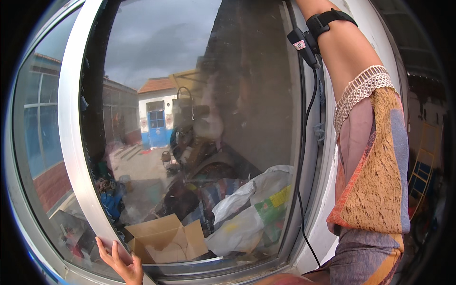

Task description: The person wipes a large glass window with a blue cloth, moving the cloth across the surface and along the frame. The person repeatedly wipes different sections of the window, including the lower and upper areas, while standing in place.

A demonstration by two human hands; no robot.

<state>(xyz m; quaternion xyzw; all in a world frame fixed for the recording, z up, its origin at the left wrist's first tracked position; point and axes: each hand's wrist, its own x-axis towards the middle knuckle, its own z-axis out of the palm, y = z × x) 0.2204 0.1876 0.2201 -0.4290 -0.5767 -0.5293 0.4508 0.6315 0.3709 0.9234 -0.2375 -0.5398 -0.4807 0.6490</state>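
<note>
My left hand (123, 263) is at the lower left, its fingers spread and resting against the white upright of a sliding window sash (76, 117). Beside that upright stands a large glass pane (249, 117), dusty and full of reflections. My right hand is out of view; only the raised right arm shows at the upper right, with a black strap and small device (302, 44) on it. From the device a black cable (302, 178) hangs down along the right side of the window frame.
Behind the glass lie an open cardboard box (164, 242) and white woven sacks (238, 221). A grey metal track (228, 276) runs along the bottom. The wall edge (317, 228) borders the window on the right, with a yellow ladder-like frame (424, 167) farther right.
</note>
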